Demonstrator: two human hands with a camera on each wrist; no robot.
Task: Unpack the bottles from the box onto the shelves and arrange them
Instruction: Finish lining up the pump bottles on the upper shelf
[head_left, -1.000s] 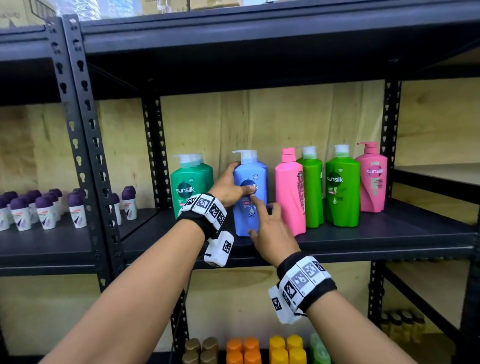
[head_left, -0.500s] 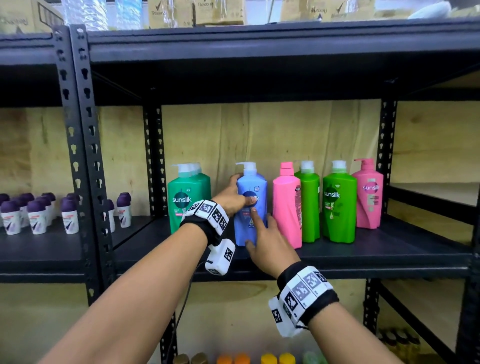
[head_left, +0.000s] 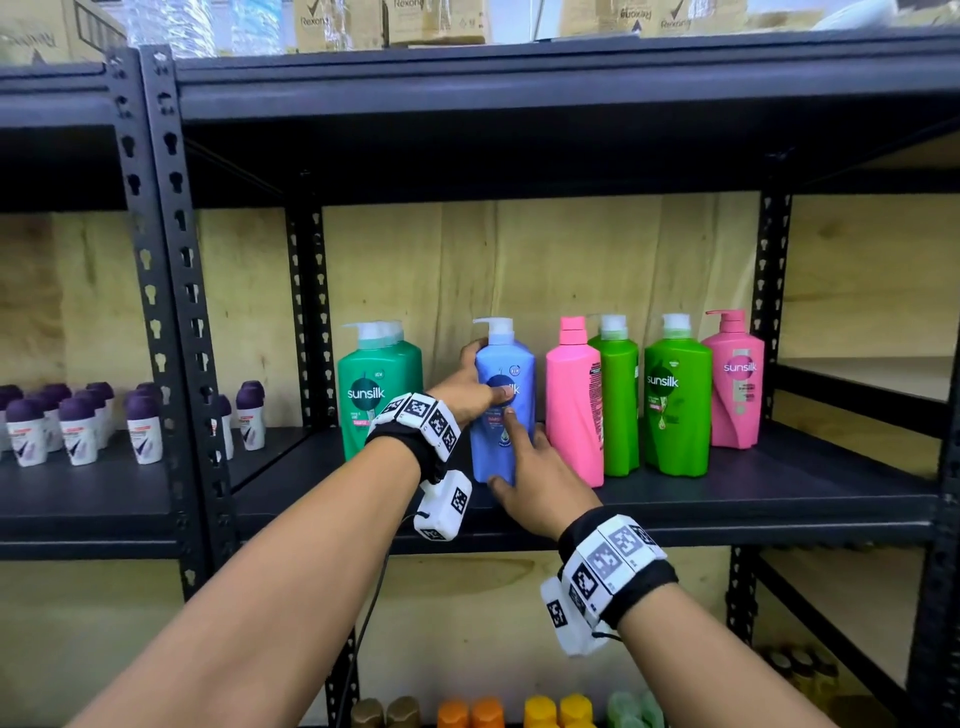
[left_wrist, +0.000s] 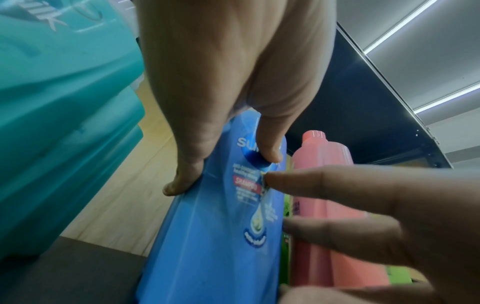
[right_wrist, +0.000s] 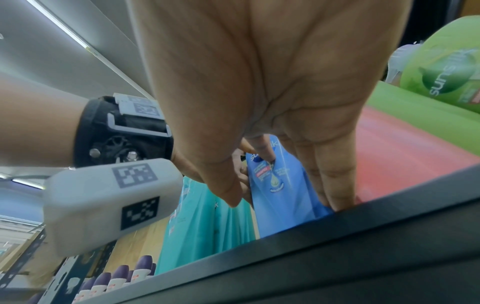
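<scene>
purple-capped roll-ons (head_left: 78, 431), cardboard boxes (head_left: 337, 23)

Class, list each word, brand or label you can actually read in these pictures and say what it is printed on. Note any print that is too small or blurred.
"sunsilk": teal bottle
"sunsilk": green bottle
"sunsilk": right pink bottle
"SHAMPOO": blue bottle, red band
"Rexona": cardboard boxes on the top shelf
Unreadable: the bottles' small print, the purple-capped roll-ons.

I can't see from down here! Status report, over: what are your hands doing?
Left hand grips blue bottle, upright on shelf. Right hand open, fingers touching its front. Pink bottle close on right.
</scene>
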